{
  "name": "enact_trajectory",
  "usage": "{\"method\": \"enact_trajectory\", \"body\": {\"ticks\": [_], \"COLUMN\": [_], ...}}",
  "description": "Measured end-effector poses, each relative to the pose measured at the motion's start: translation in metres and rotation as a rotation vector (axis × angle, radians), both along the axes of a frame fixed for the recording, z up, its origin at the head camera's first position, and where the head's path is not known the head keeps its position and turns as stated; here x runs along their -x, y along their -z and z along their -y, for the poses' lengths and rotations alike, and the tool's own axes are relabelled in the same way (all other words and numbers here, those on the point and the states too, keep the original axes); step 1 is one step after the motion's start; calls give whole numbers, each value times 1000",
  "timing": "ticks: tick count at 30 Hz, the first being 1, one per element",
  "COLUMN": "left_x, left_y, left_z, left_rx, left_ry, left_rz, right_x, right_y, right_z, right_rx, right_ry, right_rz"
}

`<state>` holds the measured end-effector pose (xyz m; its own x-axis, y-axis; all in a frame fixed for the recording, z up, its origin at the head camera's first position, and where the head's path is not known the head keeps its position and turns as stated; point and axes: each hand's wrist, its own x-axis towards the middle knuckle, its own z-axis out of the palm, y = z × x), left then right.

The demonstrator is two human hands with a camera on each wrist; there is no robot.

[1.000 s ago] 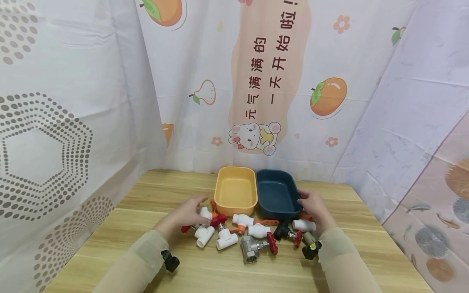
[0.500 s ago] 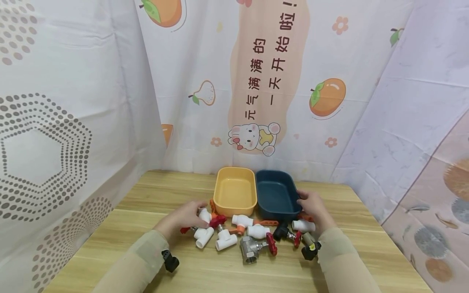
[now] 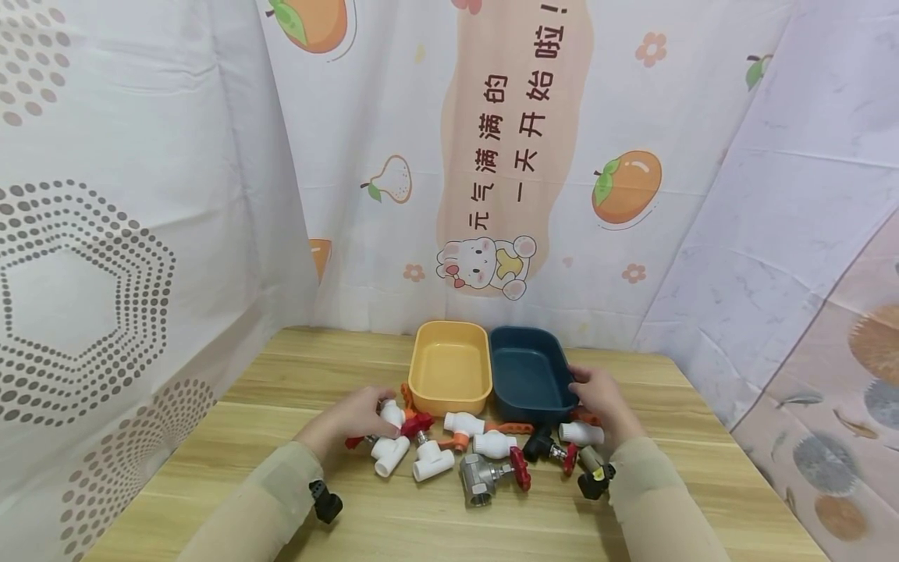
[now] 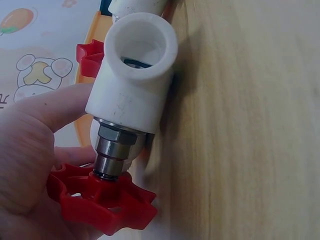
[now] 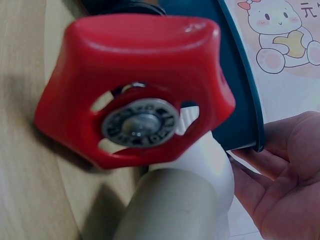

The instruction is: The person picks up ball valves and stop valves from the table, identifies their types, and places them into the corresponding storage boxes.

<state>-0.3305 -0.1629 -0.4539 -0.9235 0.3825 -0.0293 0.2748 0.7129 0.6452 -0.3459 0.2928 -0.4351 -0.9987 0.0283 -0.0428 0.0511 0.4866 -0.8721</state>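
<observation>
My left hand [image 3: 354, 414] grips a white ball valve [image 3: 390, 411] with an orange lever, beside the yellow bin. Close to that hand lies a white tee-shaped valve [image 3: 391, 454]; in the left wrist view its red handwheel [image 4: 100, 202] covers part of the palm. At the blue bin's right side, my right hand [image 3: 598, 392] touches the bin's edge [image 5: 252, 115], fingers loosely extended and partly hidden behind it. A white valve [image 3: 581, 432] and a black valve [image 3: 539, 443] with a red handwheel [image 5: 135, 90] lie below this hand.
The yellow bin [image 3: 449, 406] and blue bin [image 3: 534, 416] stand side by side near the backdrop cloth. In front lie a brass-and-steel-looking gate valve [image 3: 480, 478], another white tee valve [image 3: 434, 462] and white ball valves [image 3: 495, 444]. Wooden table [image 3: 449, 531] surface extends toward me.
My left fingers and thumb have closed in around the white ball valve, then stayed put. The right hand has kept its place at the blue bin.
</observation>
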Motion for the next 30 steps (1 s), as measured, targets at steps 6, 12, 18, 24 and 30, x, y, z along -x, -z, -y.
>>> {"method": "enact_trajectory", "body": {"ticks": [6, 12, 18, 24, 30], "left_x": [-1, -3, -3, 0, 0], "left_y": [0, -4, -10, -13, -17], "left_z": [1, 4, 7, 12, 17], "left_rx": [-4, 5, -8, -56, -103], "left_ry": [-11, -29, -72, -104, -126], "left_rz": [-14, -22, -17, -3, -30], "right_x": [-1, 0, 2, 2, 1], "right_y": [0, 0, 0, 0, -1], "right_z": [1, 2, 2, 0, -1], "right_rx": [-11, -18, -33, -33, -13], "right_ry": [-9, -2, -6, -9, -1], "right_rz": [-2, 10, 8, 11, 29]}}
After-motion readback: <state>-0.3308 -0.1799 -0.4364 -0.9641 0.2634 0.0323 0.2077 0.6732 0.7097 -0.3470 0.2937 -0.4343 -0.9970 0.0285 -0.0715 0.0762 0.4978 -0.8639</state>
